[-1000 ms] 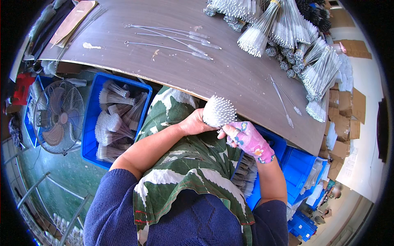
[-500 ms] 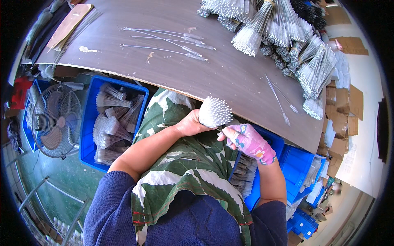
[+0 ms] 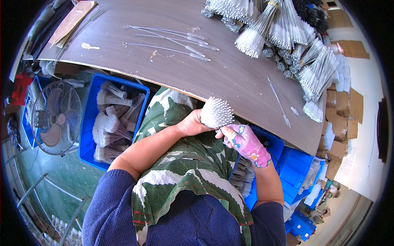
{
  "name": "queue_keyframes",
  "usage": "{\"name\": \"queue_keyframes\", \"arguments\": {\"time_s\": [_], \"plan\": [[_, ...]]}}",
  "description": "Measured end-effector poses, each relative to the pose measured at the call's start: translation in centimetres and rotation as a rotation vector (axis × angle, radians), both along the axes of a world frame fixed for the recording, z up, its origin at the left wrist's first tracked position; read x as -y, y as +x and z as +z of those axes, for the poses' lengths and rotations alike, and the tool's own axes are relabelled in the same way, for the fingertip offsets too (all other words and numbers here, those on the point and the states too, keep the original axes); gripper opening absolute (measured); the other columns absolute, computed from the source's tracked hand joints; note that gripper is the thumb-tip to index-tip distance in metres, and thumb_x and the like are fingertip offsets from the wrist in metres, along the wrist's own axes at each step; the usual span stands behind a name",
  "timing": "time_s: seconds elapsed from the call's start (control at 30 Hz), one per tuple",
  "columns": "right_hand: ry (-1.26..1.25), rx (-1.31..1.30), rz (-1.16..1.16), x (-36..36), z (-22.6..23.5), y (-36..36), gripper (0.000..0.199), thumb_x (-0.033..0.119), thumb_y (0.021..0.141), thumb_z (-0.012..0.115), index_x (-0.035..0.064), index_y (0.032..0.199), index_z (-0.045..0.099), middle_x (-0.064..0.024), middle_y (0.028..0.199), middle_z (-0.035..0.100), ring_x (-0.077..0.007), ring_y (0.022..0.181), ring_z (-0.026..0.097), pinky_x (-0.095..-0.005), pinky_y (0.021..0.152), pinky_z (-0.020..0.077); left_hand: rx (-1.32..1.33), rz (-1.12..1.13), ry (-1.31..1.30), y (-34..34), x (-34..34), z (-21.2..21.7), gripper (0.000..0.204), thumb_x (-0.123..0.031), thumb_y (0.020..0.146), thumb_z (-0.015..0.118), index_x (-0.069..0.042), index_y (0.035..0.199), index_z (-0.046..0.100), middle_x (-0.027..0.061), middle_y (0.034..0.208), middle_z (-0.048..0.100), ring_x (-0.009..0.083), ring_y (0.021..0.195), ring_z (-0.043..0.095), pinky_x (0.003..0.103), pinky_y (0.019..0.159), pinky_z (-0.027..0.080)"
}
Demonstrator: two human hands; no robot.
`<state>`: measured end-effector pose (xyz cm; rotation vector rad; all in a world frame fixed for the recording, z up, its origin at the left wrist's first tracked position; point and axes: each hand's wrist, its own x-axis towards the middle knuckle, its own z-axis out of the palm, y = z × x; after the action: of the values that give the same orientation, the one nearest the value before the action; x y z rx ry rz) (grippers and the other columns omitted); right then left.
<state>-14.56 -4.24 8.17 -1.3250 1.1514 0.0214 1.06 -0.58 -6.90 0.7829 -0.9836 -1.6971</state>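
My left hand (image 3: 191,124) is closed around a bundle of thin white-tipped wire brushes (image 3: 216,112), its round bristled end facing up above my lap. Close beside it, my right hand (image 3: 245,143), in a pink flowered fingerless glove, is pinched at the lower right side of the bundle. What its fingertips hold is too small to tell. Several loose wire brushes with looped ends (image 3: 168,41) lie on the brown table (image 3: 164,76) ahead. A pair of loose brushes (image 3: 280,100) rests on the table's right part.
Tied brush bundles (image 3: 283,41) are heaped at the table's far right. A blue crate with brush bundles (image 3: 85,135) stands to my left, near a floor fan (image 3: 60,119). More blue crates (image 3: 293,172) sit to my right. Cardboard pieces (image 3: 67,22) lie far left on the table.
My right hand has shifted slightly left, closer to the bundle. The bundle stays in my left hand; the whole view has moved a little.
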Motion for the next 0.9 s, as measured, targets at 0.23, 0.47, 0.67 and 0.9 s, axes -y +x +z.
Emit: {"name": "queue_keyframes", "arguments": {"time_s": [0.23, 0.47, 0.67, 0.9], "plan": [[-0.035, -0.026, -0.006, 0.1, 0.6, 0.2, 0.030, 0.025, 0.092, 0.048, 0.0017, 0.086, 0.064, 0.0030, 0.064, 0.050, -0.0044, 0.057, 0.043, -0.0192, 0.053, 0.0359, 0.005, 0.007, -0.008, 0.0, 0.0, -0.3, 0.031, -0.008, 0.076, 0.071, -0.006, 0.105, 0.061, 0.0010, 0.101, 0.064, 0.0095, 0.096, 0.057, 0.028, 0.088, 0.044], [-0.004, 0.018, -0.031, -0.5, -0.2, -0.1, 0.032, 0.027, 0.092, 0.047, 0.0010, 0.085, 0.064, 0.0028, 0.062, 0.050, -0.0046, 0.056, 0.044, -0.0202, 0.053, 0.0370, 0.018, -0.006, -0.026, 0.0, 0.1, -0.2, 0.032, -0.008, 0.076, 0.071, -0.006, 0.106, 0.061, 0.0013, 0.102, 0.064, 0.0096, 0.096, 0.057, 0.029, 0.088, 0.044], [-0.028, 0.009, -0.029, -0.2, -0.5, 0.1, 0.031, 0.026, 0.092, 0.048, 0.0012, 0.085, 0.064, 0.0024, 0.062, 0.050, -0.0049, 0.055, 0.043, -0.0201, 0.052, 0.0359, 0.025, -0.009, -0.021, 0.0, 0.1, -0.2, 0.031, -0.008, 0.076, 0.071, -0.006, 0.105, 0.061, 0.0012, 0.101, 0.064, 0.0095, 0.096, 0.057, 0.029, 0.088, 0.044], [0.039, 0.031, -0.006, -0.6, 0.3, 0.0, 0.034, 0.029, 0.092, 0.047, 0.0011, 0.085, 0.064, 0.0029, 0.062, 0.050, -0.0040, 0.055, 0.043, -0.0194, 0.052, 0.0354, 0.023, -0.010, -0.010, 0.0, 0.1, -0.1, 0.031, -0.009, 0.076, 0.071, -0.006, 0.105, 0.061, 0.0012, 0.100, 0.064, 0.0095, 0.095, 0.057, 0.028, 0.088, 0.044]]}}
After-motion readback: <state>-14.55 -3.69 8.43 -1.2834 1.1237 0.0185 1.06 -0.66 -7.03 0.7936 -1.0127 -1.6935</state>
